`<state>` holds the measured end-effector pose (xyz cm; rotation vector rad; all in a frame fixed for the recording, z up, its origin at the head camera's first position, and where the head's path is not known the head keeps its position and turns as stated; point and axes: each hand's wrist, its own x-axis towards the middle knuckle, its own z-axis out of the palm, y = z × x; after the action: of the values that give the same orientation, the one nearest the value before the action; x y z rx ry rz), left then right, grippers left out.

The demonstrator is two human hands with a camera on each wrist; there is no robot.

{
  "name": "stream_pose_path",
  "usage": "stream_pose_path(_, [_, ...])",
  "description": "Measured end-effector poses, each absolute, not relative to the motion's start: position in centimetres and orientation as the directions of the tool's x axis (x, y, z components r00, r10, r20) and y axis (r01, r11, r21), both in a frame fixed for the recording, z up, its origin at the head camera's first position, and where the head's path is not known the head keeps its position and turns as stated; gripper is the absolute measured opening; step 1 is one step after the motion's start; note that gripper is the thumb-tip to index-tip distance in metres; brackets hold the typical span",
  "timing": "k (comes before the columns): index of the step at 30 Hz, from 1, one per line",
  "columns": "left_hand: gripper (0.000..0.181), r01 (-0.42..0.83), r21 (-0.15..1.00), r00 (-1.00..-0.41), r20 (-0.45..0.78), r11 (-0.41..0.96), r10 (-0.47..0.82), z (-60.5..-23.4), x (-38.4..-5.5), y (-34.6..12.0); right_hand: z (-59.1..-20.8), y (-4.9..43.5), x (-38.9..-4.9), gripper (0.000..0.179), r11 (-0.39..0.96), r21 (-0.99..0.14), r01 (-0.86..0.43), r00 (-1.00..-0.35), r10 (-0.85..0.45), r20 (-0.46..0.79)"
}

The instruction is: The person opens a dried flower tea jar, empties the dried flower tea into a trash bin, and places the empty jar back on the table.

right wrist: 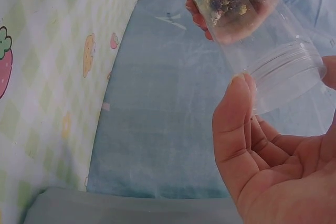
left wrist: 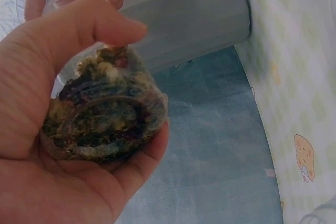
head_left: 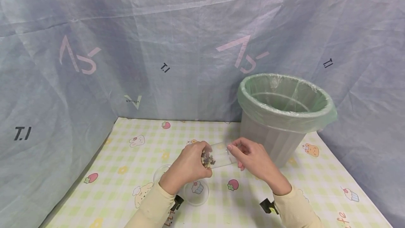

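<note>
A clear plastic jar (head_left: 220,155) is held tilted on its side above the table, with its mouth toward the right. Dried flowers (head_left: 207,160), yellowish and dark purple, lie packed at its base end. My left hand (head_left: 190,163) grips that base, thumb and fingers curled round it; the left wrist view shows the jar's round bottom (left wrist: 105,121) in the palm. At the other end, my right hand (head_left: 254,157) holds the jar's threaded rim (right wrist: 289,74) between thumb and fingers. No lid covers the mouth in the right wrist view.
Two clear round pieces lie on the checked tablecloth: one ring-edged disc (head_left: 197,201) below the left hand, another clear piece (head_left: 157,174) partly behind the left wrist. A grey bin (head_left: 265,136) with a green liner (head_left: 327,113) stands at the back right. Blue cloth (head_left: 177,90) hangs behind.
</note>
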<state>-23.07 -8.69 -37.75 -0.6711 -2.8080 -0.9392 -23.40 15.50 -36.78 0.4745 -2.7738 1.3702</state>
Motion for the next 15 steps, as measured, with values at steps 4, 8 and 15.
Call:
stream_pose_path(4, [0.047,0.435,0.554,-0.899,0.226,0.710,0.375,-37.76,-23.08,-8.74,-36.85,15.53,-23.44,0.041,0.569,-0.772,-0.284,-0.951,-0.269,0.151])
stream_pose_path(8, [0.048,0.428,0.561,-0.902,0.214,0.709,0.375,-37.75,-23.06,-8.79,-36.83,15.62,-23.42,0.040,0.571,-0.760,-0.310,-0.943,-0.283,0.173])
stream_pose_path(15, [0.048,0.422,0.570,-0.904,0.205,0.705,0.375,-37.58,-23.03,-8.86,-36.73,15.70,-23.32,0.040,0.564,-0.747,-0.353,-0.929,-0.305,0.209])
